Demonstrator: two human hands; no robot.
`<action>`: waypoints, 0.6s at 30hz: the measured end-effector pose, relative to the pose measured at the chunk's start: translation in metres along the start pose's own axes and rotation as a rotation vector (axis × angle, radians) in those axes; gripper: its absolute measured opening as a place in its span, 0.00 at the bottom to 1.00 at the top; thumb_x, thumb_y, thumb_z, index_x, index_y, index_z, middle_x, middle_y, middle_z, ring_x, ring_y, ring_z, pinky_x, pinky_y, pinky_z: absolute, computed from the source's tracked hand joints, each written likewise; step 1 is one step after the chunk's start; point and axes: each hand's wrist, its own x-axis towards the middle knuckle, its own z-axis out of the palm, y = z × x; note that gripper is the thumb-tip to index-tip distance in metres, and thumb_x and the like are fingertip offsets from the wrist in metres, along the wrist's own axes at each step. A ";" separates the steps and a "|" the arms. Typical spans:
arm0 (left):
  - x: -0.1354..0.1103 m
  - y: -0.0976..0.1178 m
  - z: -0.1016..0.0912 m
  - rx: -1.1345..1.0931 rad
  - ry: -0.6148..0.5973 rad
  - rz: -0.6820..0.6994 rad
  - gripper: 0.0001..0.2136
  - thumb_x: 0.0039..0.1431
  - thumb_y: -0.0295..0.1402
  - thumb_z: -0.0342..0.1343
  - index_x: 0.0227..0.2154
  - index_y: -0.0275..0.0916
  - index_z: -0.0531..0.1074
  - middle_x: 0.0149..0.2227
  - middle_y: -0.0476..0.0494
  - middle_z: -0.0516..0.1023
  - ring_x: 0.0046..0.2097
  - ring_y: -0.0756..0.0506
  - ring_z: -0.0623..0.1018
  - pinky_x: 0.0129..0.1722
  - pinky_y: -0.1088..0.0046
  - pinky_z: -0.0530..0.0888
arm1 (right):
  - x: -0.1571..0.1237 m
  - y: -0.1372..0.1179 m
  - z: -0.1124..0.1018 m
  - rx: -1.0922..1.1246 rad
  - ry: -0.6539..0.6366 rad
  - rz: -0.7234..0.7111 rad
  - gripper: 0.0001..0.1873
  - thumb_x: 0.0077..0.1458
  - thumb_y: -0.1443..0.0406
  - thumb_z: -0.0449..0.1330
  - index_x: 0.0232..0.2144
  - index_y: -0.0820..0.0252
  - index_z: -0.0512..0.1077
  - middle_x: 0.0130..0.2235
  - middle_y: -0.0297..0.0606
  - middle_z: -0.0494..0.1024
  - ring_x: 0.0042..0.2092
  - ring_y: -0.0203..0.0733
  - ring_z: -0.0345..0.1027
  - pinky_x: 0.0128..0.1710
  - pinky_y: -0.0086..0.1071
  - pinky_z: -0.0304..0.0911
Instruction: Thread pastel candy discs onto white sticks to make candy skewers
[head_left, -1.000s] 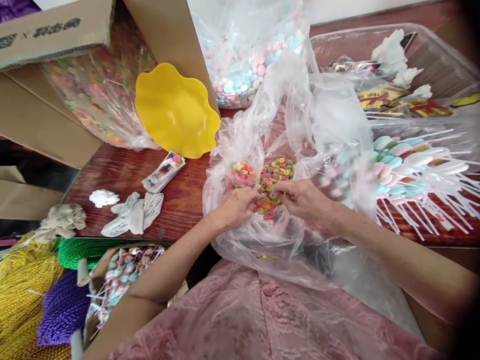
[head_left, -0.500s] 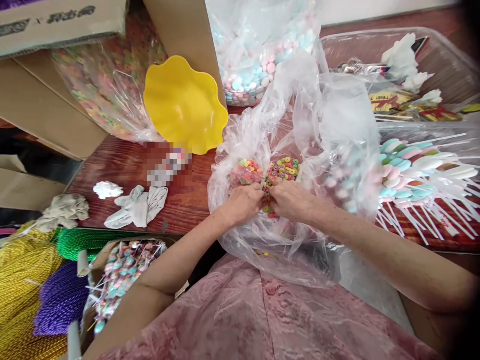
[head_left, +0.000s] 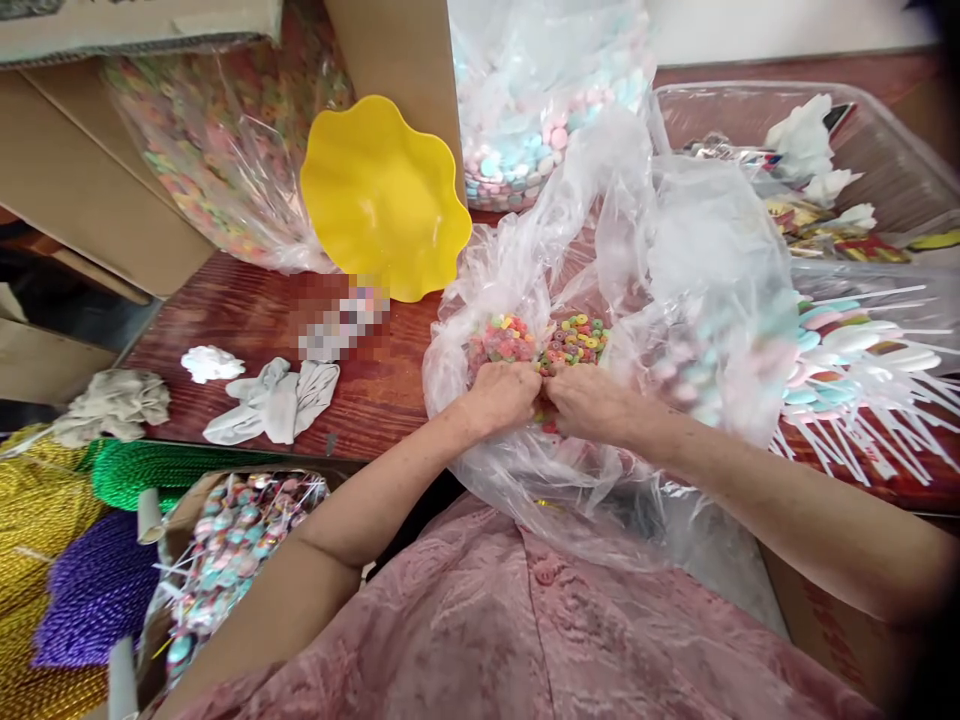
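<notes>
My left hand (head_left: 508, 392) and my right hand (head_left: 583, 400) meet knuckle to knuckle over the mouth of a clear plastic bag (head_left: 480, 470). Both are closed, with the fingers curled in. Whatever is pinched between them is hidden or too small to name. Just beyond the fingers, small ring-shaped beads or candies (head_left: 577, 340) in red, yellow, green and purple lie in the bag, some of them under a fold of plastic. Right of my right hand, pink, white and blue pieces on white sticks (head_left: 870, 360) stick out from under crumpled plastic.
A wavy yellow bowl (head_left: 386, 200) leans by a cardboard box and a bag of colored rings (head_left: 247, 180). Behind stands a bag of pastel discs (head_left: 525, 150); at right, a clear tray (head_left: 885, 150). Gloves (head_left: 277, 400) lie left. Below sit strung beads (head_left: 232, 550) and purple cords (head_left: 97, 590).
The view has shifted slightly. Both hands stay together and closed at the bag's mouth, a little nearer each other.
</notes>
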 end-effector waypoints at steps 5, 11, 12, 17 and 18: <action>-0.003 -0.002 0.000 -0.069 0.047 -0.010 0.11 0.56 0.31 0.53 0.37 0.34 0.78 0.39 0.36 0.81 0.43 0.39 0.80 0.42 0.64 0.75 | -0.004 0.028 -0.003 0.282 0.059 -0.018 0.07 0.47 0.69 0.58 0.26 0.63 0.77 0.28 0.40 0.76 0.30 0.39 0.68 0.30 0.31 0.57; -0.039 -0.018 -0.036 -0.424 0.361 0.083 0.05 0.56 0.30 0.56 0.29 0.36 0.76 0.27 0.48 0.75 0.30 0.50 0.72 0.32 0.74 0.68 | -0.029 0.062 -0.017 0.965 0.243 -0.031 0.14 0.52 0.56 0.60 0.30 0.62 0.75 0.28 0.34 0.73 0.27 0.35 0.63 0.27 0.30 0.57; -0.041 -0.020 -0.046 -0.453 0.437 0.088 0.06 0.56 0.30 0.56 0.30 0.37 0.77 0.27 0.49 0.74 0.29 0.51 0.71 0.31 0.75 0.67 | -0.029 0.061 -0.022 1.032 0.284 -0.032 0.13 0.51 0.56 0.61 0.30 0.62 0.75 0.28 0.34 0.74 0.28 0.35 0.63 0.27 0.30 0.58; -0.016 -0.029 -0.085 -0.144 0.526 -0.006 0.06 0.58 0.30 0.55 0.31 0.35 0.76 0.31 0.45 0.75 0.33 0.48 0.72 0.33 0.71 0.67 | 0.010 0.037 -0.052 0.887 0.545 -0.117 0.07 0.50 0.63 0.63 0.29 0.62 0.76 0.25 0.34 0.72 0.27 0.36 0.64 0.29 0.31 0.59; -0.009 -0.031 -0.086 -0.035 0.478 -0.050 0.07 0.59 0.30 0.54 0.31 0.35 0.77 0.33 0.43 0.75 0.35 0.46 0.73 0.34 0.69 0.67 | 0.021 0.032 -0.055 0.757 0.605 -0.133 0.05 0.50 0.66 0.61 0.28 0.62 0.76 0.26 0.36 0.73 0.29 0.37 0.65 0.31 0.32 0.60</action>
